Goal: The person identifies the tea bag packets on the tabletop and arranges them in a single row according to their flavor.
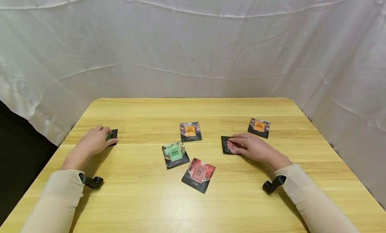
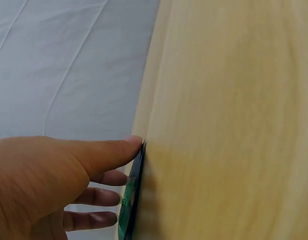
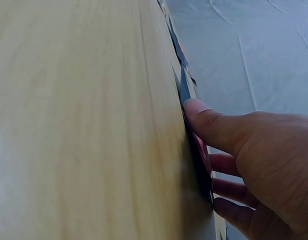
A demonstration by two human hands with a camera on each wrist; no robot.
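At the table's left side my left hand [image 1: 93,141] covers much of a black packet with a green label [image 1: 108,136]. In the left wrist view the thumb is at one end of this green-label packet [image 2: 127,207], with other fingertips against its face. Right of centre, my right hand [image 1: 254,146] grips a black packet with a red label [image 1: 227,146], thumb at the near edge and fingers over the far part. The right wrist view has this red-label packet [image 3: 199,155] edge-on between thumb and fingers, a dark shadow beside it.
Between the hands lie an orange-label packet [image 1: 190,131], a second green-label packet [image 1: 175,155] and a second red-label packet [image 1: 199,175]. Another orange-label packet [image 1: 259,127] lies beyond the right hand. A pale curtain [image 1: 193,52] hangs behind the wooden table [image 1: 144,206].
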